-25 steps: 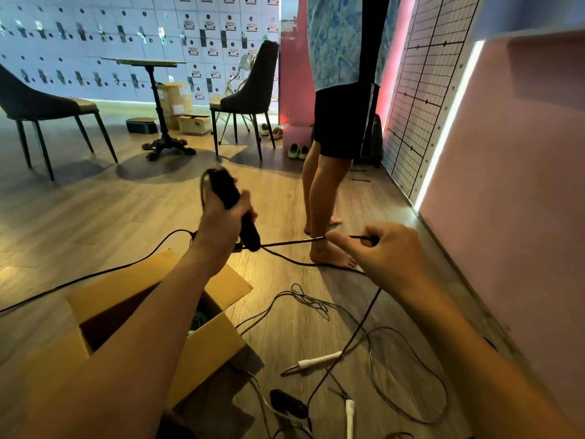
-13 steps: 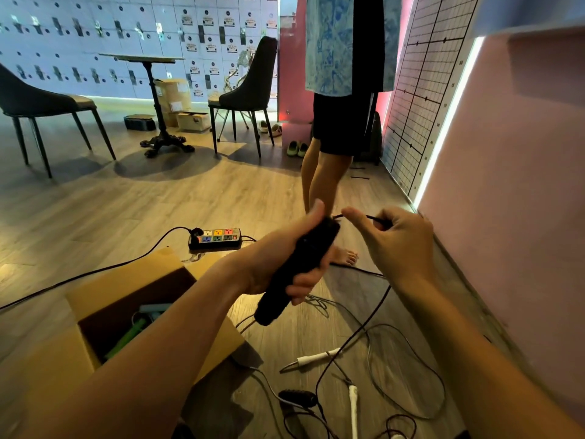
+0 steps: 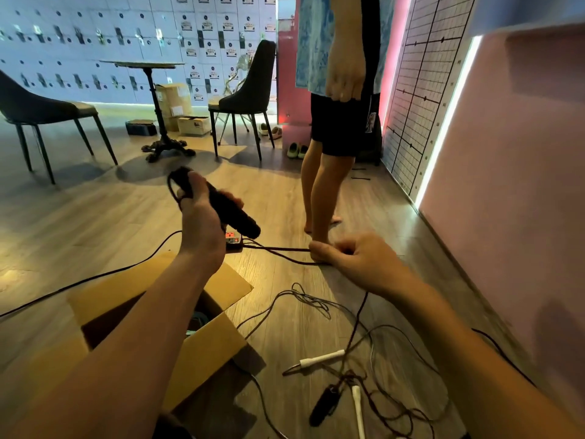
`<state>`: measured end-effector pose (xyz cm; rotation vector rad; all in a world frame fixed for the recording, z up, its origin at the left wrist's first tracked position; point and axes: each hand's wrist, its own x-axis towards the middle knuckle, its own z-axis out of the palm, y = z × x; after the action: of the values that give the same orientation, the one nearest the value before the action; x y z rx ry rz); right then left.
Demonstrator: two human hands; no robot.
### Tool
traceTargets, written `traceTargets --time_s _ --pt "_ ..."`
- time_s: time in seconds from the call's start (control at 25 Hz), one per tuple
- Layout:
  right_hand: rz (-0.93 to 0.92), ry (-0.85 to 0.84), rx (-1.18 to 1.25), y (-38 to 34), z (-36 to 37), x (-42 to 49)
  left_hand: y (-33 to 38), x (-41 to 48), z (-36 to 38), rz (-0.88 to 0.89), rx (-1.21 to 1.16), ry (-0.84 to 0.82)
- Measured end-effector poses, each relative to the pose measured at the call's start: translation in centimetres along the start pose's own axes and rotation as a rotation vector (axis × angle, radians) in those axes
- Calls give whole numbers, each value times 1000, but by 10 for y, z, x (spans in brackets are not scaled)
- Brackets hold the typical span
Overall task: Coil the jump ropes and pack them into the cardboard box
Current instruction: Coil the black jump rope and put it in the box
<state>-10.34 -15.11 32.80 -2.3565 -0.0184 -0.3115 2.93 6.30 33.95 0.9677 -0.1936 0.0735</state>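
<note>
Left hand point(image 3: 202, 226), right hand point(image 3: 359, 264) now apart

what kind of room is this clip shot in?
Probably an indoor studio or gym-style lounge, not a home: a back wall of small pale labelled lockers, a black-lined grid panel on the pink wall, and a round pedestal table with dark chairs.

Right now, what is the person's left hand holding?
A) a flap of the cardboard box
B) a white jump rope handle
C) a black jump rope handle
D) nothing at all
C: the left hand is curled round the black handle, above the cardboard box. The right hand pinches its rope, and the white handle lies on the floor.
</note>
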Motion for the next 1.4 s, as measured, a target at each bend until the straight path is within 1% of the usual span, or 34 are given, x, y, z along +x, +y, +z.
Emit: traceTargets --time_s 0.08,0.12,0.16,0.24,0.28,0.32,0.4,0.48,0.52,0.6,0.64,0.72,0.76,0.84,0.88,0.96,1.0,1.08,1.16,1.24,1.28,1.36,1.4 --pt "-216 172 -57 -4 -4 -1 -8 -3 2 46 354 -127" --pt "-301 224 -83 -5 -6 -2 -10 -8 4 37 530 -224" --pt "-356 273 -107 -5 -6 -4 -12 -16 8 -10 692 -335" --pt "-374 377 -159 -2 -7 -5 -11 -35 18 -230 932 -588" --pt "-360 422 -181 -1 -8 -4 -9 -44 23 -357 992 -707" --pt "-339 460 -196 0 -8 -4 -7 -51 28 -468 1007 -805" --pt "-266 520 -208 4 -8 -5 -3 -62 38 -627 945 -942" --pt "-182 549 -176 7 -10 -5 0 -66 44 -728 764 -1020" --pt "-152 541 -135 6 -10 -5 3 -68 45 -769 615 -1029" --pt "-115 471 -15 5 -5 -3 6 -69 48 -831 238 -993" --pt "-105 402 49 4 0 -2 8 -69 50 -828 52 -955" --pt "-53 194 143 3 10 0 10 -68 52 -750 -250 -837" --pt "6 66 155 4 15 0 11 -67 52 -688 -362 -758" --pt "144 -172 78 9 19 -1 11 -61 48 -529 -517 -578" --pt "191 -254 3 12 19 -2 11 -57 45 -439 -571 -477" --pt "241 -337 -100 17 19 -3 13 -44 37 -268 -612 -259" --pt "248 -349 -110 17 19 -3 14 -37 33 -197 -573 -166" --pt "216 -326 -70 12 17 -2 15 -25 24 -91 -386 -39" --pt "102 -234 -25 5 16 -1 9 -16 15 10 -45 -7" --pt "-39 -113 -6 -1 12 0 -1 -13 9 106 336 -57" --pt "-99 -60 18 -2 11 0 -6 -12 7 125 477 -98" --pt "-185 25 88 -2 10 -1 -12 -12 5 98 678 -190" --pt "-219 77 104 -1 10 -1 -13 -14 5 56 757 -248"
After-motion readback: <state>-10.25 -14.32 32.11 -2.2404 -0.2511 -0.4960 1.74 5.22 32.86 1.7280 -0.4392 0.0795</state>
